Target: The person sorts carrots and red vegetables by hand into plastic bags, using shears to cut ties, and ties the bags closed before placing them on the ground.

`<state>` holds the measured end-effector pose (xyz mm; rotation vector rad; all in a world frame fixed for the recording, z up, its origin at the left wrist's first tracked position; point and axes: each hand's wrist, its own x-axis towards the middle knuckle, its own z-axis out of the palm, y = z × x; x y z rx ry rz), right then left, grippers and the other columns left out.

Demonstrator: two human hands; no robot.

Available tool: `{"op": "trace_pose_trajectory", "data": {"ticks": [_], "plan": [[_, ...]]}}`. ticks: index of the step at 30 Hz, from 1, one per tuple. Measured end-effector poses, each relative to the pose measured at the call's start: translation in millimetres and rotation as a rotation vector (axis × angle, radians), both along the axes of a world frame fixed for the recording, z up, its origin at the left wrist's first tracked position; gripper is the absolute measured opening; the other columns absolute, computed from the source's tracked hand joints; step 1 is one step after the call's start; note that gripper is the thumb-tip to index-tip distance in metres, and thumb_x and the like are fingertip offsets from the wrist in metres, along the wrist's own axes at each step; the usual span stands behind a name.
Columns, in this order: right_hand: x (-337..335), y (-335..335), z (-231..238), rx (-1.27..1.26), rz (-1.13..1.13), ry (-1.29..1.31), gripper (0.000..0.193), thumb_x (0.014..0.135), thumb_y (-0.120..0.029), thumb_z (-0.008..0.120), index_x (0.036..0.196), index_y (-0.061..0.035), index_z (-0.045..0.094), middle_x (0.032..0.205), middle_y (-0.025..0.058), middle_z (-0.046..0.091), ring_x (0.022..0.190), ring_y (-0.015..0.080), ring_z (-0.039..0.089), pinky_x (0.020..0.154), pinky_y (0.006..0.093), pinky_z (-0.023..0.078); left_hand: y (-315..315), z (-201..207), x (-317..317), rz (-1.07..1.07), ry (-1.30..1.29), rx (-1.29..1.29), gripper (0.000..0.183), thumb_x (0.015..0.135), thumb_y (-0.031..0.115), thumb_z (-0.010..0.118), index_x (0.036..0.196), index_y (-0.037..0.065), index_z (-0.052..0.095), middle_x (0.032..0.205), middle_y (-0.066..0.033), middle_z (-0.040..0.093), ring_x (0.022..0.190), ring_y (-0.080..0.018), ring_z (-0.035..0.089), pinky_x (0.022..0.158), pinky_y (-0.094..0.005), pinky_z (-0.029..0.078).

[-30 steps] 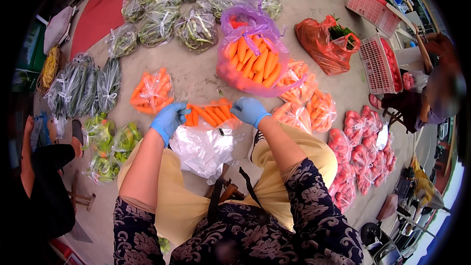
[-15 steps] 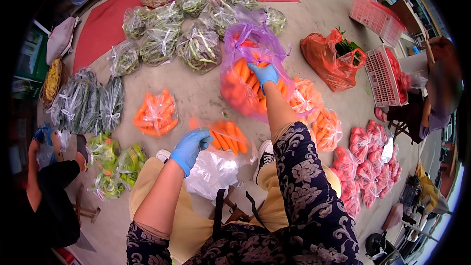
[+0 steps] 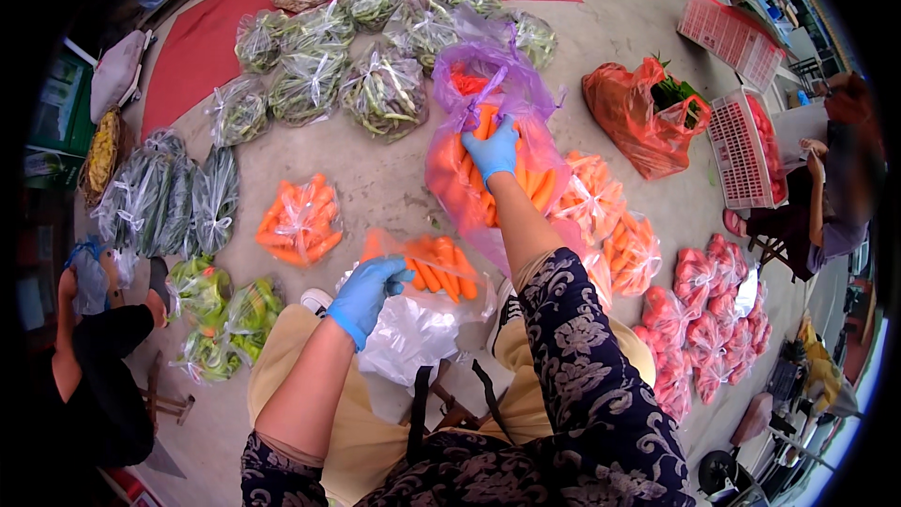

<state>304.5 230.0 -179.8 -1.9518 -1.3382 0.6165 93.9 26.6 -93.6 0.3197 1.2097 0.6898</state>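
Observation:
My left hand (image 3: 368,299), in a blue glove, is closed with fingertips pinched on the edge of a clear plastic bag. Several carrots (image 3: 441,265) lie inside that bag, close to my knees. My right hand (image 3: 495,152), also blue-gloved, reaches into a large pink and purple plastic bag (image 3: 449,190) full of carrots. Its thumb and fingers are around carrots at the top of the heap; the fingertips are partly hidden. Beneath my left hand lies a stack of clear plastic bags (image 3: 408,338). A tied bag of carrots (image 3: 299,222) sits to the left.
More bagged carrots (image 3: 631,253) and bagged red tomato-like produce (image 3: 699,319) stand on the right. Beyond are bagged green vegetables (image 3: 383,94), a red bag (image 3: 638,122) and a crate (image 3: 741,145). Bagged peppers (image 3: 225,314) are at left. People sit at both sides.
My right hand has shifted slightly left among the carrots in the large bag, and its fingers have moved over other carrots. My left hand stays at the clear bag's edge.

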Motion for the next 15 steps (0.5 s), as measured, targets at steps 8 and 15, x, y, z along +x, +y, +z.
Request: {"op": "trace_pose_trajectory", "data": {"ticks": [8, 15], "plan": [[16, -7, 22, -0.081, 0.169, 0.04, 0.073, 0.056, -0.025, 0.068, 0.117, -0.0009, 0.037, 0.104, 0.0223, 0.054, 0.099, 0.0345, 0.053, 0.083, 0.0384, 0.043, 0, 3, -9, 0.07, 0.051, -0.054, 0.017, 0.081, 0.013, 0.052, 0.091, 0.0, 0.056, 0.082, -0.0073, 0.059, 0.07, -0.0126, 0.054, 0.061, -0.0228, 0.042], [90, 5, 31, -0.136, 0.082, 0.199, 0.076, 0.056, -0.024, 0.07, 0.118, 0.0023, 0.035, 0.105, 0.0203, 0.054, 0.094, 0.0294, 0.056, 0.078, 0.0353, 0.045, -2, 4, -7, 0.043, 0.061, -0.065, 0.016, 0.081, 0.013, 0.052, 0.09, 0.001, 0.056, 0.081, -0.0073, 0.06, 0.067, -0.0114, 0.052, 0.059, -0.0225, 0.041]]}}
